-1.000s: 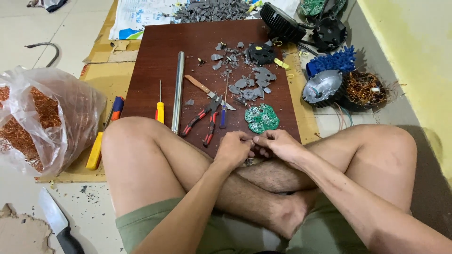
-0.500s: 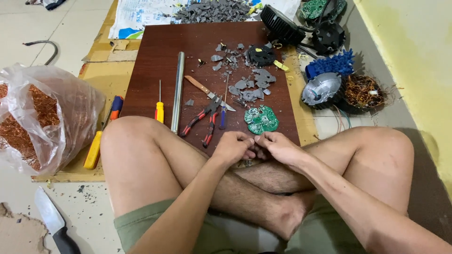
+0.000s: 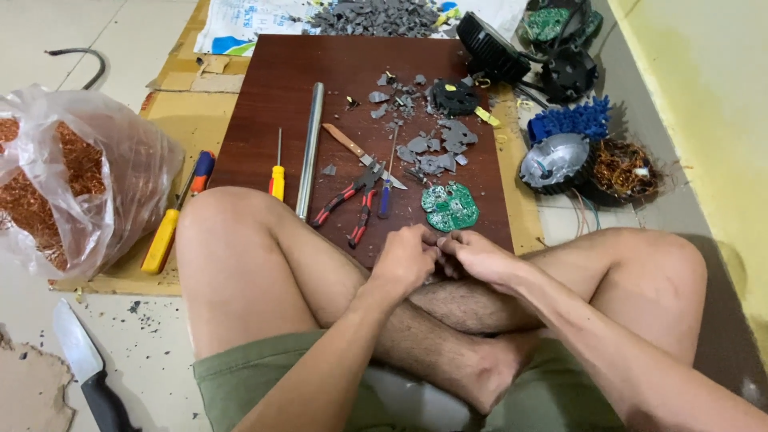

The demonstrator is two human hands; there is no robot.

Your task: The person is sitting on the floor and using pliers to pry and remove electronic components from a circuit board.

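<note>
- My left hand (image 3: 410,260) and right hand (image 3: 478,258) meet over my crossed legs, at the near edge of the brown board (image 3: 264,104).
- Both hands are curled shut, fingertips pressed together on a small dark piece (image 3: 438,264); it is almost wholly hidden between them, so I cannot tell its shape.
- Just beyond my knuckles lies a round green circuit board (image 3: 450,206), flat, close to but apart from my hands.
- Left of it lie red-handled pliers (image 3: 352,204) and a blue screwdriver (image 3: 386,188); further left, a steel rod (image 3: 310,148) and a yellow screwdriver (image 3: 277,172).
- Grey shards (image 3: 436,148) are scattered on the far part of the board.
- At far left a clear plastic bag (image 3: 128,168) holds a mass of copper wire (image 3: 36,196).
- At right, a black round housing (image 3: 620,170) holds tangled copper windings, with a silver dome (image 3: 554,160) touching its left side.
- A knife (image 3: 84,360) lies on the floor, near left.
</note>
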